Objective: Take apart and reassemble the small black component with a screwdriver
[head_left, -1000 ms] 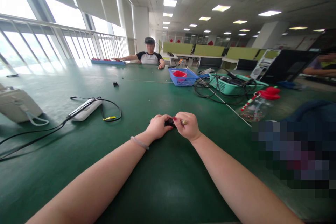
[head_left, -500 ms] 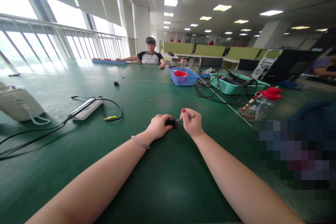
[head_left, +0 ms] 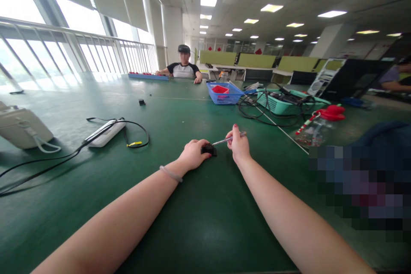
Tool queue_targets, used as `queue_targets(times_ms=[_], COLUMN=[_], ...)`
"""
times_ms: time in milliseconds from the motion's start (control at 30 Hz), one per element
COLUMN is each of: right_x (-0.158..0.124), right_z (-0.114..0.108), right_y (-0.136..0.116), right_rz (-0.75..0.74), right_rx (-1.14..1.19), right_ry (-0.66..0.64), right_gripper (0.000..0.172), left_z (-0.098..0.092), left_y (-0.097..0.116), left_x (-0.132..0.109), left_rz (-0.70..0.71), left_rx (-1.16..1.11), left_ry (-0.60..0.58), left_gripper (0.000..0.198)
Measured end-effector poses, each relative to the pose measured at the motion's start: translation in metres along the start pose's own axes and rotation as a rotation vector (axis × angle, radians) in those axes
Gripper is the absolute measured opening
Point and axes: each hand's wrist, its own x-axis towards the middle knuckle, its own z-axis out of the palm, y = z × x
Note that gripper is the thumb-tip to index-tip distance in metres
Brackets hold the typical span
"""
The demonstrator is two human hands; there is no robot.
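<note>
My left hand is closed on a small black block-shaped part, its thumb at the near side and fingers over the far side. The part sits low on the green table; its exact kind is too small to tell. In my right hand is a slim screwdriver, gripped between thumb and fingers. Its thin metal shaft slants down to the left, and the tip is at the upper right of the black part. Whether the tip touches cannot be made out.
A white power strip with black cables lies left, beyond it another small black piece. A blue basket, a green basket and a red-lidded bottle stand right. Across the table sits a person beside a long blue tray.
My right hand has tilted and shifted slightly right, showing more of the screwdriver's shaft. My left hand stays put. The far person's blue tray has slid right.
</note>
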Motion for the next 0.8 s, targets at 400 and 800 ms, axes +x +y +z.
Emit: queue_targets(times_ms=[400, 800], right_x=[0.0035, 0.0039], right_z=[-0.0008, -0.0060], right_y=[-0.0010, -0.0045], right_rz=[0.323, 0.191], right_rx=[0.357, -0.008], right_ry=[0.036, 0.041], right_gripper=[0.051, 0.059], left_z=[-0.0004, 0.0035], left_y=[0.0013, -0.0021], left_x=[-0.0004, 0.0000], left_rz=[0.007, 0.046], left_rx=[-0.003, 0.014], left_ry=[0.003, 0.039], left_gripper=[0.039, 0.036])
